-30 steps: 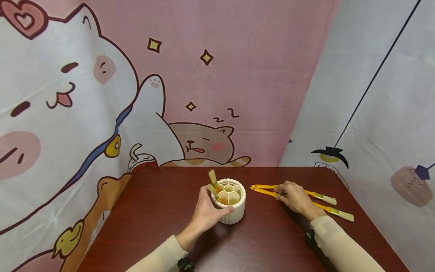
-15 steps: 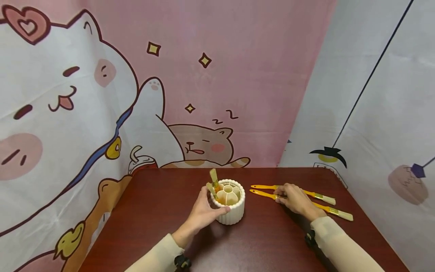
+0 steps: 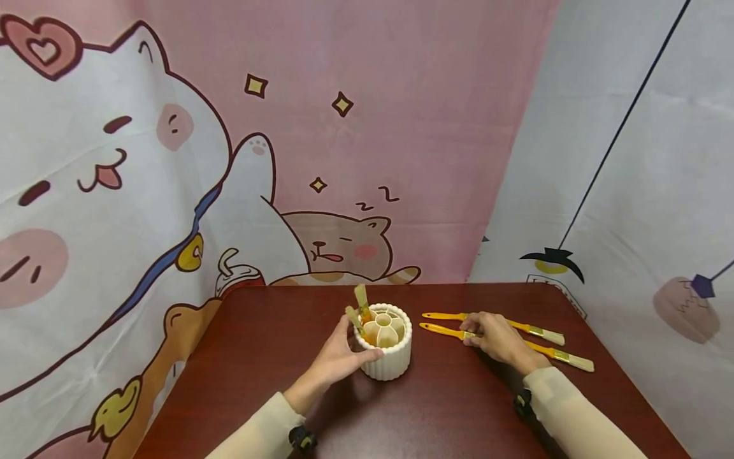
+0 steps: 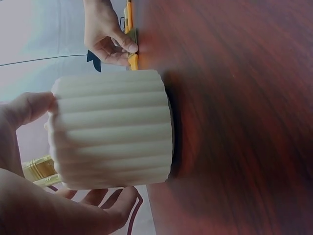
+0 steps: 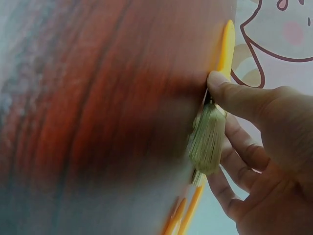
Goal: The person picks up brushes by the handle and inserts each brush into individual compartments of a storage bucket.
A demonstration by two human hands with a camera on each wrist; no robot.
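In the head view my left hand (image 3: pixel 338 357) grips a white ribbed brush holder (image 3: pixel 391 363) from its left side, thumb on the near rim. Its top is divided into petal-shaped compartments. Two paintbrushes (image 3: pixel 361 299) stand bristles up in its left compartments, leaning left. My right hand (image 3: pixel 496 338) is at two orange-handled paintbrushes lying on the table, handles to the left. It pinches the nearer paintbrush (image 3: pixel 438 329) between thumb and fingers; the farther paintbrush (image 3: pixel 441 316) passes behind. The right wrist view shows bristles (image 5: pixel 208 139) under this hand, with the thumb just above them.
Two more orange paintbrushes, one farther (image 3: pixel 545 335) and one nearer (image 3: pixel 573 361), lie right of my right hand, bristles to the right. The dark red table (image 3: pixel 258 357) ends at a cartoon-printed cloth backdrop (image 3: pixel 436 146) at the back and right.
The nearer brush's handle tip has shifted slightly toward me, widening its gap from the farther one. My left hand keeps its grip on the holder. The head view has shifted a little.
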